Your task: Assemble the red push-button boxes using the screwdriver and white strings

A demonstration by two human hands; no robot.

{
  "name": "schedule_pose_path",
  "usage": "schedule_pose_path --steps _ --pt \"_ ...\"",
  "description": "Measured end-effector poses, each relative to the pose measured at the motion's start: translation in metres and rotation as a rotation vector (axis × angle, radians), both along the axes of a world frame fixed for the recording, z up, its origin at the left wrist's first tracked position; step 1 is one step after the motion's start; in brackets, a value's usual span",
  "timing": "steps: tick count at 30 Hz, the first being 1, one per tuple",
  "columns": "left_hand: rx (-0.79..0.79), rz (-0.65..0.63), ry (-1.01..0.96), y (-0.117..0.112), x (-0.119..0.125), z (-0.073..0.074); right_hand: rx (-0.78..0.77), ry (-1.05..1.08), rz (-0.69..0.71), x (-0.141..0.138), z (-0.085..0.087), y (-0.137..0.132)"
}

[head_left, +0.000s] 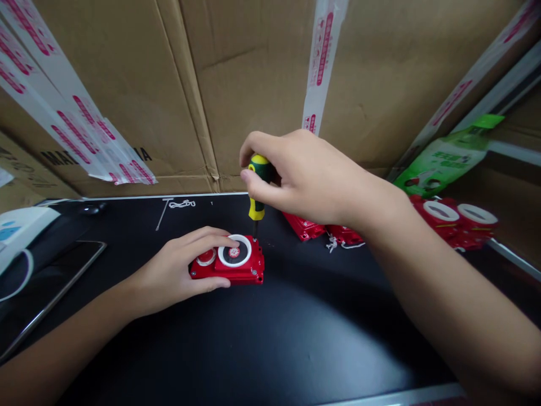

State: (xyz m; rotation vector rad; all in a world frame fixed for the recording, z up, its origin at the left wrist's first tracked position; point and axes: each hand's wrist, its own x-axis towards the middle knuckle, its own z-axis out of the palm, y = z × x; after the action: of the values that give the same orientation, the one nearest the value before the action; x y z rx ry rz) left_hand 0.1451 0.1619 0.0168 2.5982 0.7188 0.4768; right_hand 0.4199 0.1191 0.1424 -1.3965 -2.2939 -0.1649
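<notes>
a: what is in your right hand?

b: my right hand (304, 177) sits just above the middle of the frame, clenched around a screwdriver (256, 206) with a yellow and green handle. my fingers wrap the top of the handle and my thumb presses its left side. the tool stands nearly upright, and its dark shaft comes down to the upper right corner of the red casing (239, 269).

a: and the left?

b: my left hand (177, 273) comes in from the lower left and grasps that red casing by its left end. my thumb runs along the near edge, and my fingers lie over the top with the index fingertip reaching onto the white ring (234, 251). a round red button (206, 257) shows between my fingers, left of the ring.

a: where does the casing lie?

b: flat on the black table (296, 338), a little left of the frame's centre, right below the screwdriver.

a: what else is around?

b: more red parts (304, 228) lie behind my right wrist, with a bit of white string (338, 243) beside them. another red group (456, 223) topped with white rings sits at the right edge, and a green packet (448, 158) leans above it in the upper right. cardboard walls (169, 84) with pink-printed tape (321, 62) fill the top of the frame. a dark tablet (51, 287) lies at the lower left. a knotted white cord (181, 204) lies on the table near the cardboard, left of centre.
</notes>
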Motion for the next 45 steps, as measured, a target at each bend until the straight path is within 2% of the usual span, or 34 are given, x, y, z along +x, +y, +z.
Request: schedule_pose_path --steps 8,18,21,26,30,33,35,42,45 --pt "-0.003 0.001 -0.007 0.0 0.001 0.002 -0.022 0.016 0.06 0.0 0.002 -0.001" --pt "0.003 -0.004 0.015 0.0 0.0 0.001 -0.042 -0.028 0.28 0.007 0.008 -0.003" --pt "-0.001 -0.001 0.022 0.0 -0.001 0.001 0.021 0.008 0.312 0.007 0.006 -0.002" --pt "0.008 -0.002 0.008 0.001 -0.001 -0.001 0.139 -0.025 0.167 0.001 0.001 0.0" --pt "0.0 -0.003 0.003 0.001 -0.001 -0.001 0.129 -0.073 0.001 0.0 -0.002 0.003" --pt "-0.008 -0.002 0.005 0.001 -0.001 -0.001 0.101 -0.08 -0.063 0.001 -0.003 0.004" --pt "-0.008 -0.003 0.003 0.0 -0.001 0.0 0.09 -0.052 -0.037 0.002 -0.001 0.004" --pt "-0.008 -0.006 -0.003 0.0 -0.001 0.0 0.076 0.107 0.185 0.006 0.002 0.002" --pt "-0.013 -0.008 -0.006 0.0 -0.001 -0.001 0.062 0.116 0.221 0.006 0.001 0.003"
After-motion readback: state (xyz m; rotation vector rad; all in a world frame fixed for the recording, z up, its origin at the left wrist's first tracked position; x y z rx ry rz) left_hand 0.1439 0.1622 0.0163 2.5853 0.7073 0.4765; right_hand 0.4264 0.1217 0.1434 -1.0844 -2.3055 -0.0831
